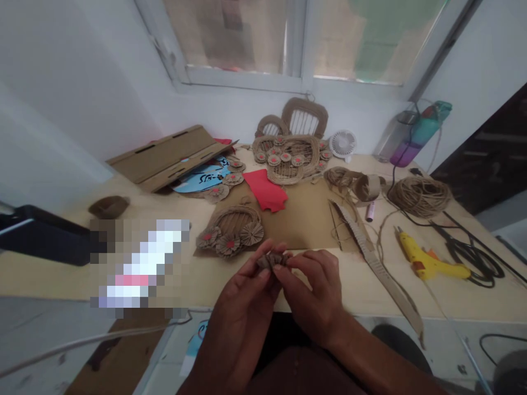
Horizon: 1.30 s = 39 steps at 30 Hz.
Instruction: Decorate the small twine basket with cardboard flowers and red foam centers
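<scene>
Both of my hands are closed on a small pleated brown cardboard rosette [272,260] just above the table's front edge. My left hand [247,291] supports it from the left, with thumb and fingers around it. From the right, my right hand [318,282] pinches its edge; the fingertips partly cover it. Right behind them lies a cord-wrapped cardboard basket piece [234,219] bearing several pleated rosettes, some with red centres. A ragged-edged red paper sheet [265,189] rests farther back on a flat brown cardboard sheet [304,219].
Right of my hands lie a corrugated cardboard strip [381,269], a yellow glue gun [428,263] with its cable, a twine coil [420,195] and a glue stick [371,211]. Woven baskets [292,153] and a small fan [342,144] stand behind. A folded cardboard box [173,153] leans at left.
</scene>
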Available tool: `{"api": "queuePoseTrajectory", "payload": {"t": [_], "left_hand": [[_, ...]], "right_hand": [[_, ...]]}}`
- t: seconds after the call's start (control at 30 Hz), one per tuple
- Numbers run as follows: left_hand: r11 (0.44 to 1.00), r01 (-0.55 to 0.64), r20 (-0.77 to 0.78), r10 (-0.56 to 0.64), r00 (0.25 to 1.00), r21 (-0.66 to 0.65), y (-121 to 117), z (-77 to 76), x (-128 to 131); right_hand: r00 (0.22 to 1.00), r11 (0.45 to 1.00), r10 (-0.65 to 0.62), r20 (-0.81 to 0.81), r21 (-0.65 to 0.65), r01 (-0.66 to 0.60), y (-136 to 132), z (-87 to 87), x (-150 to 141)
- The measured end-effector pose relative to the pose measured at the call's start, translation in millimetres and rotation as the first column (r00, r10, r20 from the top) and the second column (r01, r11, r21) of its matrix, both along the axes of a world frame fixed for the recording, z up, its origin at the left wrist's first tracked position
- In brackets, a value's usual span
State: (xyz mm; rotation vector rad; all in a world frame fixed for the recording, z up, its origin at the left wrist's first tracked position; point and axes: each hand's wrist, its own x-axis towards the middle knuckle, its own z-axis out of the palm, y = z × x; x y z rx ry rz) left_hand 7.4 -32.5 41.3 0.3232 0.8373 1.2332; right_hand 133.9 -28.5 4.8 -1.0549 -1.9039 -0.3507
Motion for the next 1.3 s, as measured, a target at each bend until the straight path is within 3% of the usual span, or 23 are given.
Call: {"api": "queuePoseTrajectory", "payload": {"t": [0.17, 0.27, 0.4, 0.47, 0.63, 0.83, 1.1, 1.23, 1.3], "left_hand": [[1.000, -0.004, -0.043, 0.005, 0.999, 0.006, -5, 2.2, 3], [0.999, -0.036, -0.129, 0.039, 0.991, 0.031, -8, 3.3, 5], [0.994, -0.032, -0.261, 0.058, 0.963, 0.103, -9, 0.6, 6], [0.987, 0.012, -0.359, 0.046, 0.932, 0.157, -10, -1.8, 4], [0.960, 0.151, -0.535, -0.001, 0.845, 0.236, -13, -2.3, 3], [0.977, 0.097, -0.486, 0.008, 0.874, 0.191, -10, 0.6, 11], [0.995, -0.005, -0.364, 0.041, 0.931, 0.099, -9, -13.7, 20], [0.994, -0.074, -0.359, 0.099, 0.928, 0.083, -6, -14.1, 28], [0.992, -0.096, -0.366, 0.117, 0.923, 0.076, -3, -15.9, 29]], "right_hand": [[0.997, 0.999, 0.043, -0.070, 0.007, -0.043, -11, 0.2, -1], [0.980, 0.997, 0.063, -0.191, -0.021, -0.068, -19, 3.7, -1], [0.937, 0.977, 0.039, -0.346, -0.183, -0.108, -24, 15.9, 7], [0.922, 0.941, 0.056, -0.383, -0.289, -0.177, -22, 22.8, 12], [0.851, 0.782, 0.125, -0.509, -0.477, -0.401, -14, 31.8, 18], [0.724, 0.723, -0.073, -0.686, -0.536, -0.435, -12, 27.5, 10], [0.544, 0.720, -0.273, -0.793, -0.544, -0.431, -12, 16.9, 4], [0.510, 0.717, -0.307, -0.804, -0.548, -0.432, -14, 14.4, -3], [0.535, 0.726, -0.281, -0.797, -0.541, -0.424, -15, 16.2, 2]]}}
